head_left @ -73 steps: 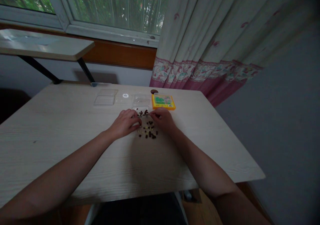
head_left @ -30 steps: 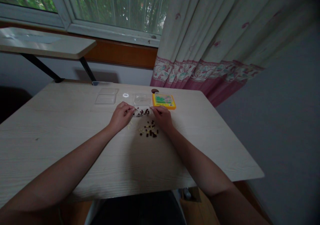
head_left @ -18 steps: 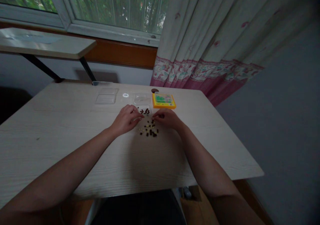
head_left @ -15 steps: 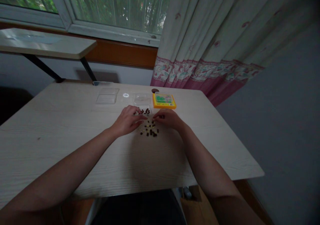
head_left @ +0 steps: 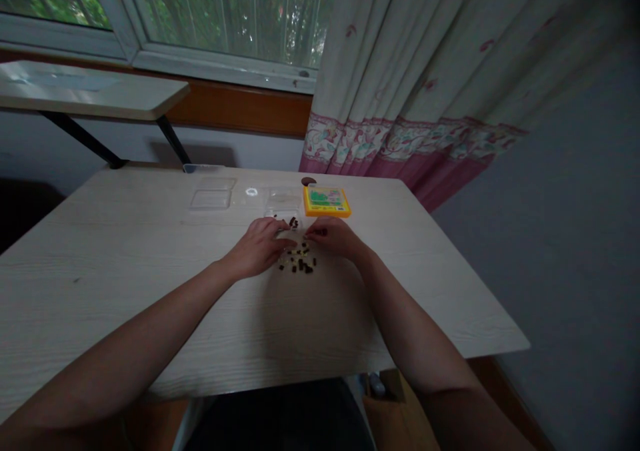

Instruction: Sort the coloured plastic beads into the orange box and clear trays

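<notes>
Small dark brown and pale yellowish pieces [head_left: 301,264] lie scattered on the table, too small to name. Just behind them stands a clear plastic box [head_left: 270,213], its lid raised at the back, with several dark pieces [head_left: 293,223] inside. My left hand [head_left: 257,245] rests at the box's front left, thumb and fingers apart, the thumb reaching over the pieces. Nothing shows in it. To the right of the pieces is my right hand [head_left: 334,235], thumb and forefinger pinched together; whatever lies between the fingertips is hidden or too small to see.
A yellow case [head_left: 327,201] with a green label lies behind my right hand, a brown round object [head_left: 309,181] beyond it. Another clear plastic box [head_left: 211,199] is at the back left. A raised shelf [head_left: 95,91] overhangs the table's [head_left: 125,251] left rear; a curtain [head_left: 400,104] hangs behind.
My left hand has shifted slightly down, its fingers drawing toward the box's front edge. The right hand stays pinched in nearly the same spot. The view has tilted slightly.
</notes>
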A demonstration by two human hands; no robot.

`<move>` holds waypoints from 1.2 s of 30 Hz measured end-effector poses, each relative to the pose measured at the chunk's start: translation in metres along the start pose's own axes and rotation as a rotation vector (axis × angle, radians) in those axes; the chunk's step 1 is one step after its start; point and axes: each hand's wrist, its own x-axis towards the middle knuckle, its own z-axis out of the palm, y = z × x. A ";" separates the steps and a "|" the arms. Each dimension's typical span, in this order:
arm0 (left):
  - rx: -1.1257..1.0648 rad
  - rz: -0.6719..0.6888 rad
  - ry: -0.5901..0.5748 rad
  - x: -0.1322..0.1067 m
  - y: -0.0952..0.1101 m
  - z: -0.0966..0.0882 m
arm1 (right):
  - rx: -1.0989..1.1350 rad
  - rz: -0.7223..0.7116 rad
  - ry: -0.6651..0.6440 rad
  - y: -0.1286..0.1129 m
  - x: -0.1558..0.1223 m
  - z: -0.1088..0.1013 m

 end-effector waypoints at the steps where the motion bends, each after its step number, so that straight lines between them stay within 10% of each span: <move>1: -0.001 -0.002 0.005 0.000 0.000 0.000 | 0.018 0.001 0.021 0.002 0.000 0.002; 20: 0.032 -0.061 0.056 0.001 -0.002 -0.002 | 0.163 0.108 0.491 -0.001 0.009 0.031; 36: 0.063 -0.040 0.014 0.002 -0.002 -0.003 | 0.109 0.153 0.463 -0.009 0.011 0.036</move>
